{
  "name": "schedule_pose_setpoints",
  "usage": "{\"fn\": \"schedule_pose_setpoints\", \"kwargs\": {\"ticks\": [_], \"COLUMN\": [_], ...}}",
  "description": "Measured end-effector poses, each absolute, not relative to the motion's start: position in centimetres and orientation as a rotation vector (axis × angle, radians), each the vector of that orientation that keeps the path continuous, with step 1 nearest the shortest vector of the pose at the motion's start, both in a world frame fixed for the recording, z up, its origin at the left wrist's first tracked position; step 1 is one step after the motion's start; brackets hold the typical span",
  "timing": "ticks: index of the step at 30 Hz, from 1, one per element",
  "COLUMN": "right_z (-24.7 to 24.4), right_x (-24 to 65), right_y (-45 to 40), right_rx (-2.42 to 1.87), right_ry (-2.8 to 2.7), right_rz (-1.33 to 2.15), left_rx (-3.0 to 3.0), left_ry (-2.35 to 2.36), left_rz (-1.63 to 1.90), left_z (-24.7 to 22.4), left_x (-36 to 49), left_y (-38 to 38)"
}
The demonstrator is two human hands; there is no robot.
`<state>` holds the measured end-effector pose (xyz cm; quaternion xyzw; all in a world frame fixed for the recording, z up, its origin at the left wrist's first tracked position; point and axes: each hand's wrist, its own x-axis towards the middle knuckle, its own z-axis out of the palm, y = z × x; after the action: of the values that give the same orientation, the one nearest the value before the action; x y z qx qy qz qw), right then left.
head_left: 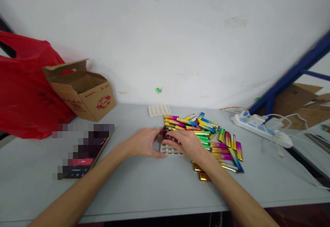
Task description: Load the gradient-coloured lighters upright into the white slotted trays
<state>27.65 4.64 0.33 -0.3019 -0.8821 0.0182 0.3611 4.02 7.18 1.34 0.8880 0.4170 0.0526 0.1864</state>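
Observation:
My left hand (145,143) curves around the left side of a white tray (172,150) with rows of small holes. Its thumb rests by the tray's near left corner, and its fingertips meet the far end next to black-topped lighters (165,128). Above the tray, the fingers of my right hand (189,144) close on a black-topped lighter whose body is mostly hidden. A loose heap of shiny lighters (216,146) in yellow, green, blue, red and purple lies behind and to the right of the tray, partly under my right forearm.
A second white holed tray (159,110) lies by the wall. On the left are an open cardboard box (95,100), a red bag (31,89) and a phone-like device (85,155), partly pixelated. A white power strip (260,127) with cables stands right, near a blue metal frame (286,72).

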Motion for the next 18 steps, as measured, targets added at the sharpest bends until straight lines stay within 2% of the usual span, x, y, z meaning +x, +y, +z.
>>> {"fn": "schedule_pose_setpoints", "kwargs": {"ticks": [6,10,15,18], "right_z": [0.6,0.7,1.2,1.4], "right_x": [27.8,27.2,28.2,30.2], "right_y": [4.9,4.9,4.8,5.5], "right_rx": [-0.833,-1.026,-1.048,-1.13], "right_ry": [-2.402,-2.444,-2.45,-2.301], "right_rz": [0.049,-0.027,0.188,0.171], "left_rx": [2.513,2.49,2.441,2.394], "left_ry": [1.2,1.192,1.226,1.241], "left_rz": [0.134,0.148,0.154,0.179], "left_z": [1.4,1.5,1.3,0.9], "left_x": [4.2,4.2,4.0,3.8], "left_y": [7.1,7.0,7.3,7.6]}}
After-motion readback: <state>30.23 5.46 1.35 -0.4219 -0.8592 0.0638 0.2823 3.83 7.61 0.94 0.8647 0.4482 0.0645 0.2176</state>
